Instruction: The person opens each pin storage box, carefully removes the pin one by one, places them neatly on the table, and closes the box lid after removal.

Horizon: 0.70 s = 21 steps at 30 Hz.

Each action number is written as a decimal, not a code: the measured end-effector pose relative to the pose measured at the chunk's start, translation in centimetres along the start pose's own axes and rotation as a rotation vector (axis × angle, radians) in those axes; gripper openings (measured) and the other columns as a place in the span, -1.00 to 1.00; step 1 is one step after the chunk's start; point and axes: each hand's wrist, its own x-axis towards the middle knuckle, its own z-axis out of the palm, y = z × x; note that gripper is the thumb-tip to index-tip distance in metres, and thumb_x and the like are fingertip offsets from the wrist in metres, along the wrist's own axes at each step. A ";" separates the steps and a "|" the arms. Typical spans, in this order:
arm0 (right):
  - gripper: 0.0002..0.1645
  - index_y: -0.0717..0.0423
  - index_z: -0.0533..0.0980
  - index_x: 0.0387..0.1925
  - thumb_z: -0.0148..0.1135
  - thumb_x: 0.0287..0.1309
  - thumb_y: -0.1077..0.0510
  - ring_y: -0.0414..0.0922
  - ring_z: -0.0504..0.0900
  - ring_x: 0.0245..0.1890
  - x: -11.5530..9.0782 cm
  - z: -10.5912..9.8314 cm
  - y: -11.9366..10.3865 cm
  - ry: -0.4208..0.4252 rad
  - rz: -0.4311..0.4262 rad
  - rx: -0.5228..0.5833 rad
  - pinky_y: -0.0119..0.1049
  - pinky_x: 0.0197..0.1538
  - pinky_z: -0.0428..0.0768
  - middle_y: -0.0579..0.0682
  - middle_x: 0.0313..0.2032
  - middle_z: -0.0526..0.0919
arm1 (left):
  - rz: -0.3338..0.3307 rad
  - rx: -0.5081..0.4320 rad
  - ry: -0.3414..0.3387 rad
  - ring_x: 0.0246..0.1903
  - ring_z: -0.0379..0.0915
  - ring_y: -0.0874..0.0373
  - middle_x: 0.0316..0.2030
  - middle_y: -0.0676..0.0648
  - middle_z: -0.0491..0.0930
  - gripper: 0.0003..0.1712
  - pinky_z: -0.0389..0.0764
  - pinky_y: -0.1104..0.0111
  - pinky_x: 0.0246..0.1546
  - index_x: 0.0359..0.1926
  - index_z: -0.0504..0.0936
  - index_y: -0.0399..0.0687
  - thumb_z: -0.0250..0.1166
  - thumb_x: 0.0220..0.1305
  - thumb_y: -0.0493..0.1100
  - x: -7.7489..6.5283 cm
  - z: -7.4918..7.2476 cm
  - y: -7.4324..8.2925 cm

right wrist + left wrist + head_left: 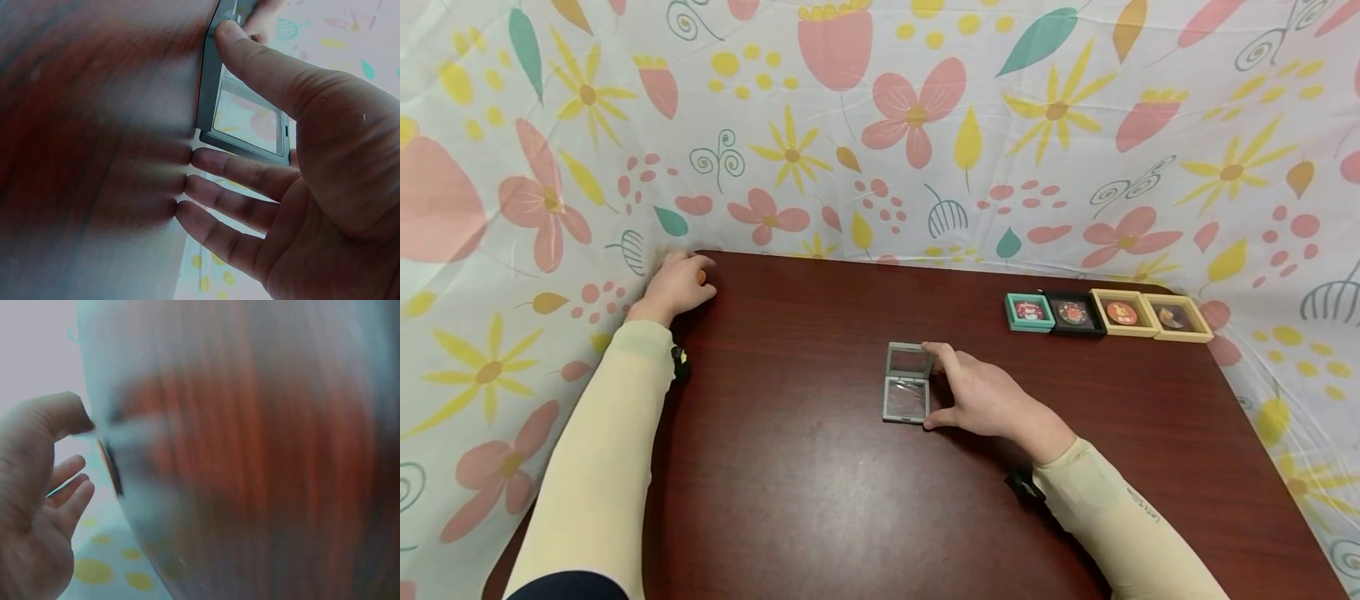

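Note:
My right hand [988, 400] holds a small grey hinged display frame [886, 400] by its right side. The frame is open, with clear film in its windows; one half lies on the dark table, and the other is raised and tilted in the right wrist view. My thumb [262, 59] is against one end, while several fingertips [203, 156] touch the tabletop. At the table's far left corner, my left hand [676, 286] has its thumb and a finger around a small round orange disc [702, 276]. In the left wrist view, only the disc's thin edge [111, 465] shows.
Four small framed pieces stand in a row at the back right: a teal frame [1030, 326], a black frame [1078, 330] and two cream frames [1183, 335]. A patterned cloth [865, 200] hangs along the back and sides of the brown table [790, 508].

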 end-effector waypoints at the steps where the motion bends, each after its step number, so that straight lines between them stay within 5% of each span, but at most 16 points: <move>1: 0.44 0.06 0.08 0.67 0.81 0.02 -0.25 0.00 0.71 -0.01 0.0 0.0 0.0 -0.002 0.002 0.000 0.03 -0.03 0.70 0.10 0.09 0.69 | 0.006 -0.012 0.008 0.38 0.20 -0.47 0.36 -0.52 0.37 -0.40 0.33 -0.29 0.40 0.43 0.53 -0.44 0.29 0.47 -0.23 0.2 0.1 0.5; 10: 0.44 0.07 0.09 0.66 0.82 0.00 -0.23 -0.02 0.69 -0.04 0.0 -0.3 0.0 0.003 0.001 0.005 0.01 -0.05 0.69 0.09 0.07 0.69 | 0.098 -0.090 0.010 0.48 0.24 -0.36 0.47 -0.42 0.38 -0.37 0.31 -0.24 0.49 0.51 0.52 -0.33 0.23 0.52 -0.16 2.1 1.5 6.6; 21: 0.44 0.06 0.09 0.66 0.82 0.01 -0.25 -0.01 0.70 -0.03 0.0 -0.1 0.0 -0.004 0.010 0.002 0.02 -0.04 0.70 0.09 0.08 0.69 | 0.203 -0.252 -0.075 0.32 0.52 -0.26 0.33 -0.37 0.55 -0.37 0.48 -0.12 0.40 0.49 0.53 -0.36 0.27 0.53 -0.13 1.5 4.0 13.3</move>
